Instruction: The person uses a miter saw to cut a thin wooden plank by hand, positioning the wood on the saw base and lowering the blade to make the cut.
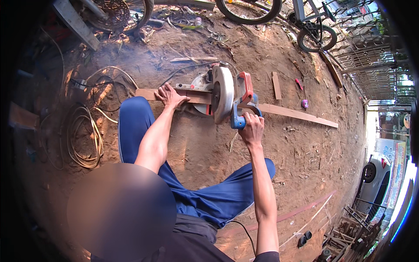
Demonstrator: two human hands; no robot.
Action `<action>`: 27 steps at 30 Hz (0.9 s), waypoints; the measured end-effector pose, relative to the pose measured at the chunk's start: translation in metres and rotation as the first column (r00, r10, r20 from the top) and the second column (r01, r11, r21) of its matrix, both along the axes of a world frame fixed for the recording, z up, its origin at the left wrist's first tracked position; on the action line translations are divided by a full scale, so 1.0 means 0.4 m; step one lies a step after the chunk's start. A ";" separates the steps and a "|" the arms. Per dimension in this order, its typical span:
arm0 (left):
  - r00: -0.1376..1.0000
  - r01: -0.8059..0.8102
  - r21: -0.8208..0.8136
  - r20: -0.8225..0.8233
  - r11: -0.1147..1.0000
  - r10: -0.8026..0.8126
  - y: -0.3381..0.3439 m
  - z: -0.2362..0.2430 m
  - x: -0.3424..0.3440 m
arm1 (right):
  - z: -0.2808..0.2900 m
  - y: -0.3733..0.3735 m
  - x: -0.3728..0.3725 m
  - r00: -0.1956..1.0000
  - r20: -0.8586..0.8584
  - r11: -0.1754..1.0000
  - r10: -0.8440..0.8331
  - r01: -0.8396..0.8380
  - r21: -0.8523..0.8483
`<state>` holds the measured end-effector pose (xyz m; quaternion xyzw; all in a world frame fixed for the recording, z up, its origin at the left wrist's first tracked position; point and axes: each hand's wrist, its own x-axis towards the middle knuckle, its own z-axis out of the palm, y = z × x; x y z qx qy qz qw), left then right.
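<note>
A miter saw sits on the dirt ground in front of me, its pale round blade guard lowered near a long wooden board. My left hand holds the board against the saw's fence, left of the guard, with the fingers over the top. On the right, my right hand is wrapped round the saw's blue handle. A red-orange motor housing stands beside the guard. The guard hides where blade and wood meet. Another length of wood extends out to the right of the saw.
Coiled cable lies at left. A short wood piece and a pink tape measure lie beyond the saw at right. Bicycles stand at the far side. My bent legs in blue trousers flank the near ground.
</note>
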<state>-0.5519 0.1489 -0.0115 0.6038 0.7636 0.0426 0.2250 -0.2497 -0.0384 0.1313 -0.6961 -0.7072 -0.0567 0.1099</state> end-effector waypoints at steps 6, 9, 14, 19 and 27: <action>0.999 -0.018 0.032 -0.031 0.999 0.019 -0.010 -0.009 0.002 | 0.034 0.012 -0.005 1.000 -0.015 0.998 -0.011 0.010 -0.055; 1.000 -0.012 0.019 -0.022 1.000 0.013 -0.010 -0.009 0.003 | 0.052 0.025 0.005 1.000 -0.011 1.000 0.014 -0.015 -0.015; 1.000 0.009 -0.052 0.008 0.999 -0.008 -0.002 -0.012 -0.004 | 0.143 0.084 0.022 1.000 -0.010 0.984 -0.015 0.013 -0.179; 1.000 0.004 -0.048 0.021 0.999 -0.003 -0.011 -0.012 -0.011 | 0.200 0.125 0.028 1.000 0.010 0.963 -0.001 0.004 -0.269; 0.999 0.015 -0.054 0.038 0.998 -0.013 -0.012 -0.003 -0.009 | 0.206 0.129 0.037 1.000 -0.017 0.966 0.016 -0.020 -0.256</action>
